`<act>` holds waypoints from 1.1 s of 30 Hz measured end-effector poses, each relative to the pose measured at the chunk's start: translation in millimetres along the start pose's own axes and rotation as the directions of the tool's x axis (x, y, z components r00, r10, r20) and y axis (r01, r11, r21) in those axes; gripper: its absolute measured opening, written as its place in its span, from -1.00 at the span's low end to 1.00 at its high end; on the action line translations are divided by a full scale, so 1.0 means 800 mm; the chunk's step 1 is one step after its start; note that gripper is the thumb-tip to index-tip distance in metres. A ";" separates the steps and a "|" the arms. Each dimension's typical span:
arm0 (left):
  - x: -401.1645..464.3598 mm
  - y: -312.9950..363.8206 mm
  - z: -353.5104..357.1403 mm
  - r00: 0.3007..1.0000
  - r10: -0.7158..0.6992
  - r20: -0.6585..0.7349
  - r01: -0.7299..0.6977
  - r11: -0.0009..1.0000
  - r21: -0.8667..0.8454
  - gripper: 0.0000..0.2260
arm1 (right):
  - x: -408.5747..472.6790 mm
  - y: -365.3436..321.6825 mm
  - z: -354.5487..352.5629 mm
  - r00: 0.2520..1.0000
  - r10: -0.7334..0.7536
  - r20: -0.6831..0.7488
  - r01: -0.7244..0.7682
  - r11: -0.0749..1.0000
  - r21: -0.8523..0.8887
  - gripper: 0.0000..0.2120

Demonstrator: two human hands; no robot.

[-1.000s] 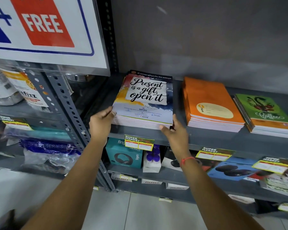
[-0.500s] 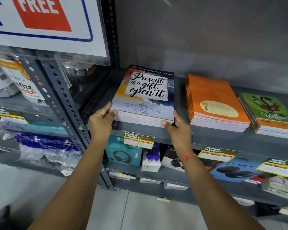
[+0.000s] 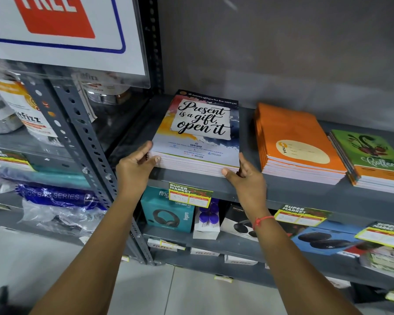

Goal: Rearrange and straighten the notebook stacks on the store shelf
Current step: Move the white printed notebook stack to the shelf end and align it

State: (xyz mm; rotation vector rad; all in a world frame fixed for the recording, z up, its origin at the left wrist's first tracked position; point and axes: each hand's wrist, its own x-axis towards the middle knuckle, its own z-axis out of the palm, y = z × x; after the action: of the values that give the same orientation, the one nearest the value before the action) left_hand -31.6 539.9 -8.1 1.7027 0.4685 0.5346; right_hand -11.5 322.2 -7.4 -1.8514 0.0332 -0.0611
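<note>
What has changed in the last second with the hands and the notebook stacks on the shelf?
Little changed. Both hands keep their grip on the "Present is a gift" stack: the left hand at its front left corner, the right hand at its front right corner. The left thumb now lies higher on the cover. Any shift of the stack is too small to tell apart from camera motion. The orange stack and the green stack stayed in place.

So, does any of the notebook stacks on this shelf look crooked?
Yes. The green stack at the far right sits turned against the shelf edge, and its notebooks are fanned. The orange stack is also slightly fanned.
</note>
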 end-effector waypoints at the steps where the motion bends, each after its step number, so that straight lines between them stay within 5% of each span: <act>1: 0.000 0.000 0.000 1.000 0.005 0.003 -0.005 1.000 -0.005 -0.61 | 0.000 -0.001 0.000 1.000 0.003 -0.004 -0.003 1.000 -0.003 -0.38; 15: 0.000 -0.007 0.000 0.995 -0.049 -0.082 0.038 0.991 -0.130 -0.70 | -0.003 0.004 0.008 0.994 0.024 -0.108 -0.014 0.995 0.096 -0.47; 33: -0.006 -0.001 -0.004 0.996 0.026 -0.080 -0.022 0.998 0.051 -0.71 | -0.003 -0.004 -0.003 0.997 0.064 -0.052 -0.060 0.996 0.068 -0.48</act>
State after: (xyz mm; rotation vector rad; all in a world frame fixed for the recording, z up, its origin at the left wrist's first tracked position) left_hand -37.1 539.9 -8.7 1.7409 0.5236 0.6160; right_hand -14.2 320.7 -3.6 -1.7810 0.1249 -0.0685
